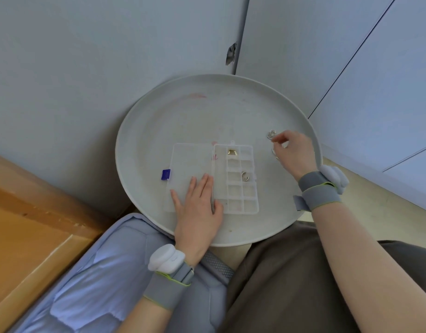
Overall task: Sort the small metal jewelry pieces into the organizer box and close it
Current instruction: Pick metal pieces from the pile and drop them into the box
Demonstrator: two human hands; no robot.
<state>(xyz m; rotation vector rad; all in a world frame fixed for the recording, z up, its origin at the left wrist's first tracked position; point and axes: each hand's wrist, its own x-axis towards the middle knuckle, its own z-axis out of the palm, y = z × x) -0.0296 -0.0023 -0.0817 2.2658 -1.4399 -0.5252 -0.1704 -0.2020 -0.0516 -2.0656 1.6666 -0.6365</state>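
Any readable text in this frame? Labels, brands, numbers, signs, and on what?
No text can be read anywhere.
Small blue tab at the lid edge of the clear plastic organizer box: no print visible.
White wrist-worn devices: no marking visible.
Round white tray: faint pink smears only, not writing.

Banded wrists, bare forearms, brown-grey clothing.
Behind the left hand (197,212) and the right hand (293,150), the left wristband (168,283) and the right wristband (320,194) are wide grey fabric edged in lime green. Each carries a rounded white pod (166,258), and a loose tab (299,203) sticks out on the right. A brown-grey garment (291,284) covers the lap.
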